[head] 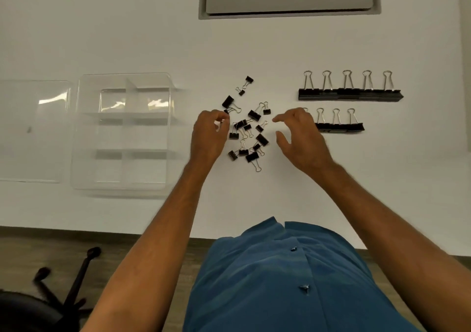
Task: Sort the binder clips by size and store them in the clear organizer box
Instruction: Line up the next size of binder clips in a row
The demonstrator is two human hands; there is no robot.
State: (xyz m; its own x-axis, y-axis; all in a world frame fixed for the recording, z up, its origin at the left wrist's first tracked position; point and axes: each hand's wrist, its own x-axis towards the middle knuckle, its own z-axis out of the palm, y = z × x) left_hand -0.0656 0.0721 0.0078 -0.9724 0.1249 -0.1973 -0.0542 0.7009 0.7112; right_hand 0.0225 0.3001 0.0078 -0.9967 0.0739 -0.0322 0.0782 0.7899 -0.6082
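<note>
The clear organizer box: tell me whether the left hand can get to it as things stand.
Probably yes. The clear organizer box sits open, on the left hand's side, with only bare table between; its lid lies beyond it.

Five large binder clips (350, 86) can be counted in the row at 2 o'clock, and four medium clips (339, 122) are visible in the row just below, more possibly hidden by a hand. Roughly sixteen small clips (248, 130) are heaped dead centre, too tangled for an exact count. One clear organizer box (122, 132) and one lid (33, 130) are seen at 9 o'clock.
</note>
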